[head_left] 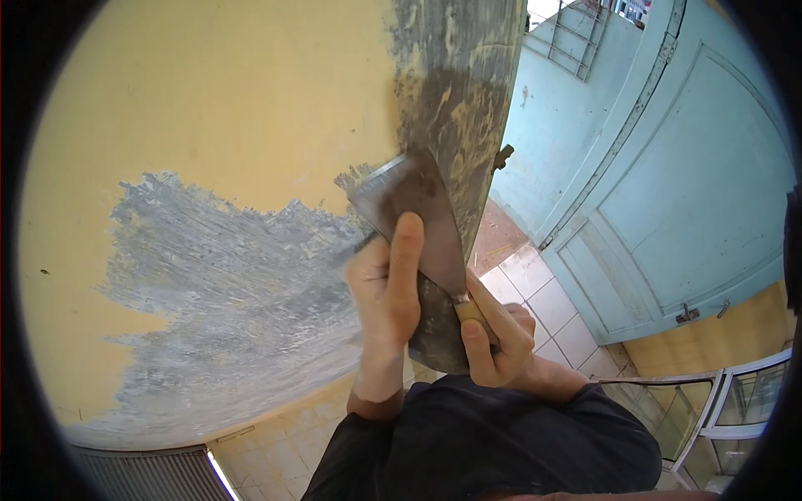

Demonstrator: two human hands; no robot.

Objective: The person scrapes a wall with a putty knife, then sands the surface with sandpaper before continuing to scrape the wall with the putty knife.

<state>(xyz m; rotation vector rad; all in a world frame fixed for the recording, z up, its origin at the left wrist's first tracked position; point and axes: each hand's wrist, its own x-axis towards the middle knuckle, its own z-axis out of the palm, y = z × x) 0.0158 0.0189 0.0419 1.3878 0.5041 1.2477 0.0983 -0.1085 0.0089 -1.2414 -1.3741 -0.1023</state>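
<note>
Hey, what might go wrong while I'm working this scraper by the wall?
Your left hand is bare, its thumb on the blade, so a slip might cut it. A blade corner might gouge the yellow paint. If the edge catches, the handle could twist in your right hand.

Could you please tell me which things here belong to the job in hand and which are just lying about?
In the job:
- broad scraper, handle in the right hand
- left hand, thumb on the blade
- yellow wall with grey patches

Seemingly just surroundings:
- blue door
- metal grille
- glass-paned frames
- ribbed panel, lower left
</note>
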